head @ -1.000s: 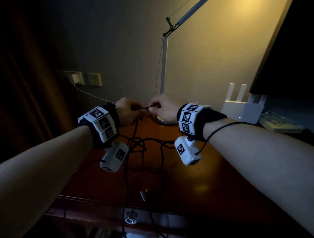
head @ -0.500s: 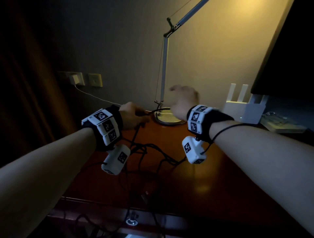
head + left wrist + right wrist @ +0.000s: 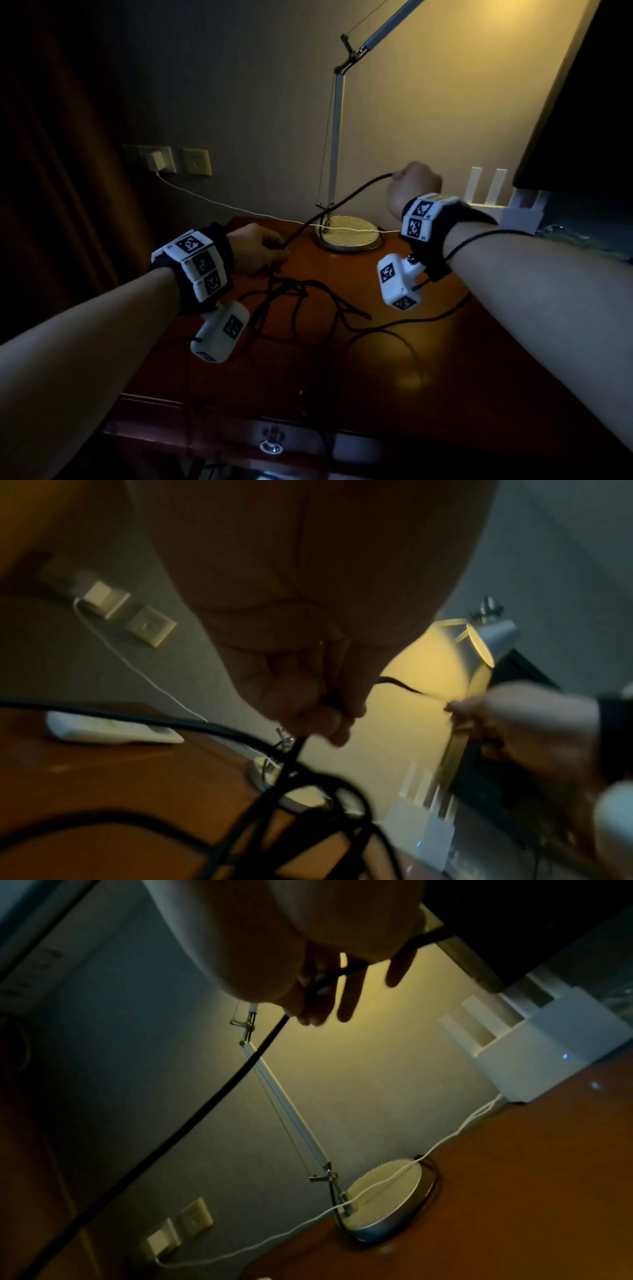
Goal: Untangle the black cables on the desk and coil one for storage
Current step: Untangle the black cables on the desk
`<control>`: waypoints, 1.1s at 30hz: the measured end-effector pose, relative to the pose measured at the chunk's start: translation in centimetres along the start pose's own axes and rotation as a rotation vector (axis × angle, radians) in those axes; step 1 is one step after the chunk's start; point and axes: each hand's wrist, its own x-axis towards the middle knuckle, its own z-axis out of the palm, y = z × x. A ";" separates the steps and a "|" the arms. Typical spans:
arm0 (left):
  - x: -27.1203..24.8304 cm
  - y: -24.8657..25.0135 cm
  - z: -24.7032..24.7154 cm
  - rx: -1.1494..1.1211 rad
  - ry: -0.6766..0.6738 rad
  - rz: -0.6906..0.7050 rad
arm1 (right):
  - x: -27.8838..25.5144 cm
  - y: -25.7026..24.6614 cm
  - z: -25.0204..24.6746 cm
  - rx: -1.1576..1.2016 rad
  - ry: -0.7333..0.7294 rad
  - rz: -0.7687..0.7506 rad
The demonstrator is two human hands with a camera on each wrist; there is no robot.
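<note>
A tangle of black cables (image 3: 294,301) lies on the red-brown desk (image 3: 394,342), with loops running off its front edge. One black cable (image 3: 342,202) stretches taut between my hands. My left hand (image 3: 263,251) grips it low over the desk, fingers curled round it (image 3: 329,704). My right hand (image 3: 416,183) is raised to the right of the lamp pole. It pinches the cable between thumb and fingers, with the other fingers pointing out (image 3: 346,996). The cable (image 3: 205,1102) runs down and left from that hand.
A desk lamp with a round base (image 3: 347,233) and a slanted pole (image 3: 337,137) stands at the back. A thin white cable (image 3: 219,202) runs from a wall charger (image 3: 156,161) across the base. A white router (image 3: 503,202) stands at the right, under a dark screen (image 3: 582,120).
My hands were pinched together near the lamp base. The right hand has since risen up and to the right, drawing the black cable out through the left hand, which stayed low.
</note>
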 end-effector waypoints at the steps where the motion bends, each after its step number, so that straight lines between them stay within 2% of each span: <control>1: 0.1 0.1 0.0 -0.040 0.018 0.011 | 0.0 0.2 0.2 -0.070 0.000 0.017; 3: 0.1 1.0 0.1 -0.146 0.071 0.038 | -0.9 0.1 1.2 -0.161 -0.033 -0.058; 7: 0.1 2.7 0.4 -0.276 0.157 0.063 | -3.6 -2.0 3.2 -0.292 -0.333 -0.580; 10: 0.1 2.7 0.5 -0.287 0.181 0.105 | -4.3 -2.8 3.7 -0.309 -0.396 -0.687; 13: -0.1 1.9 -0.2 -0.176 0.141 0.110 | -3.8 -2.3 3.6 -0.177 -0.328 -0.596; 17: -0.7 1.3 0.0 0.069 -0.076 0.048 | -1.3 -1.2 2.1 -0.039 -0.182 -0.231; 20: -0.7 0.8 0.3 0.107 -0.096 0.017 | 0.9 -0.1 1.7 -0.115 -0.120 -0.016; 22: -0.4 0.8 0.1 0.102 -0.050 0.008 | 1.0 -0.1 2.0 -0.309 -0.174 0.013; 24: 0.1 1.1 0.1 0.088 0.019 0.006 | 0.1 -0.6 2.3 -0.405 -0.179 -0.085; 28: 0.7 1.7 0.8 -0.041 0.096 -0.006 | -3.7 -2.4 2.7 -0.426 -0.235 -0.591; 30: 0.7 1.7 1.1 -0.084 0.135 0.023 | -4.9 -3.4 3.4 -0.522 -0.368 -0.787; 32: 0.6 1.7 1.1 -0.080 0.158 0.049 | -5.4 -3.7 4.1 -0.574 -0.441 -0.878; 33: 0.4 1.8 1.2 -0.070 0.162 0.057 | -5.4 -3.6 4.3 -0.561 -0.441 -0.875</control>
